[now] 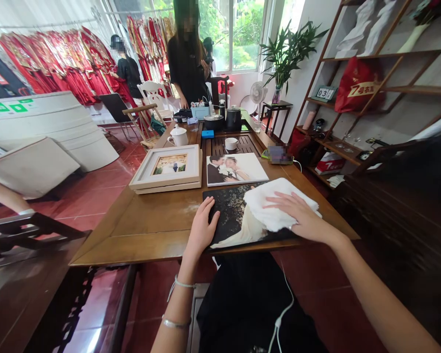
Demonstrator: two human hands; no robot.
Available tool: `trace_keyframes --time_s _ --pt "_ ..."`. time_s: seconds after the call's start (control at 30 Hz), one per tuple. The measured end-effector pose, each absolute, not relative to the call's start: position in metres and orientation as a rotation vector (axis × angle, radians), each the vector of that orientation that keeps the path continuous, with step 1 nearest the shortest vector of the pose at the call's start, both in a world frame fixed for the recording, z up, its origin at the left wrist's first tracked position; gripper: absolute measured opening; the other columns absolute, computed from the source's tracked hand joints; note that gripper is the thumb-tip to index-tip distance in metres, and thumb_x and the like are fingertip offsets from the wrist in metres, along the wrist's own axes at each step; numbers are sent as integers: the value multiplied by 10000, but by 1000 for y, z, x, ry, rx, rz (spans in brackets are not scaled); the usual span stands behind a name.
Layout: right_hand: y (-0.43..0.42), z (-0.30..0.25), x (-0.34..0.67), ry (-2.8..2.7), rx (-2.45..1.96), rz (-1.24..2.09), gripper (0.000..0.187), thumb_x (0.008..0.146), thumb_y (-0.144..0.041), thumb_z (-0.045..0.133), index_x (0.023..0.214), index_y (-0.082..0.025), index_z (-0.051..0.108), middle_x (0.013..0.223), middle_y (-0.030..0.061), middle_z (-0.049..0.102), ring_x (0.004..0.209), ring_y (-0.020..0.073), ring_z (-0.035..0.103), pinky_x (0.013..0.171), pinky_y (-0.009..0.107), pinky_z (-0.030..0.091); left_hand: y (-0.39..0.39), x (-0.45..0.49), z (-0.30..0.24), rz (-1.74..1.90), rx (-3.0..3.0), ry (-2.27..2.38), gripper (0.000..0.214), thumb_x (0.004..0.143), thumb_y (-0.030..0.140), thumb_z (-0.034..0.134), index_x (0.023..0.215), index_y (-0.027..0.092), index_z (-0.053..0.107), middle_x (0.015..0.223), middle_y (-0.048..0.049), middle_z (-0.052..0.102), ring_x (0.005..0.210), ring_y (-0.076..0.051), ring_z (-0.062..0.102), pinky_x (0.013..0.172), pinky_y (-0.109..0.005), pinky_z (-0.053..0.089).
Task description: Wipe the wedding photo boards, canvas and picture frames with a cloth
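A dark photo panel (226, 211) with a pale gown-like shape on it lies at the table's near edge. My left hand (203, 224) rests on its left edge, fingers stretched out and thumb apart. On the panel's right part is a white cloth (266, 203), which hides much of the picture. Flat on top of this cloth lies my right hand (297, 213), its fingers spread. Just beyond the panel is a light photo panel (250, 169) showing a couple. To the left, pale picture frames (143, 179) are stacked, the top one holding a small photo.
The wooden table (161, 230) also bears a white lidded mug (178, 136), a white cup (231, 143), a blue box (208, 134) and a phone (278, 156) with a cable. A person in black (185, 63) stands at the far end. Shelves (382, 55) stand at right.
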State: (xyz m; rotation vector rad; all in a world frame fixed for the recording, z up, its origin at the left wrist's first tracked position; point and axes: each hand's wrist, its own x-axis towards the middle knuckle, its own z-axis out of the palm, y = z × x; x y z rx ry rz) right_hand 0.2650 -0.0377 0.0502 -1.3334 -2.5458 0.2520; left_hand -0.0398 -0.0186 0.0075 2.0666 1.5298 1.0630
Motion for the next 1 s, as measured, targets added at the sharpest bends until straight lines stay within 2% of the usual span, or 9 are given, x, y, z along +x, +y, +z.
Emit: trace_keyframes --time_s 0.23,0.4,0.67,0.83,1.0 --pt "26 49 235 -2531 -1504 165 687 658 -117 458 1334 -234 499 1474 45 414 1387 293 249 1103 608 130 -19 -40 6 1056 2080 1530 369 912 259 462 1261 160 531 1399 -126 500 1350 -225 410 1141 -422 318" --pt "33 54 205 -2569 -1532 99 665 710 -110 454 1365 -226 467 1474 71 408 1374 324 249 1074 648 142 -20 -40 7 1043 2085 1540 366 917 258 455 1259 152 533 1393 -131 505 1349 -224 411 1139 -419 322" --pt "-49 50 203 -2705 -1217 126 856 582 -52 469 1392 -326 427 1504 6 365 1408 295 179 1101 613 78 -20 -39 7 1060 2070 1544 364 912 255 457 1254 165 541 1389 -127 511 1344 -229 419 1134 -438 328" --pt "-108 49 213 -2695 -1200 136 853 622 -60 476 1417 -351 379 1522 -15 331 1424 284 142 1117 602 45 -21 -39 8 1057 2059 1546 370 915 259 447 1261 163 539 1396 -125 505 1352 -227 408 1145 -432 308" --pt "-123 46 222 -2680 -1201 171 813 667 -78 485 1415 -375 371 1524 -33 324 1421 280 167 1126 590 70 -19 -40 6 1070 2069 1523 362 917 269 448 1256 186 544 1392 -109 512 1355 -223 403 1143 -438 311"
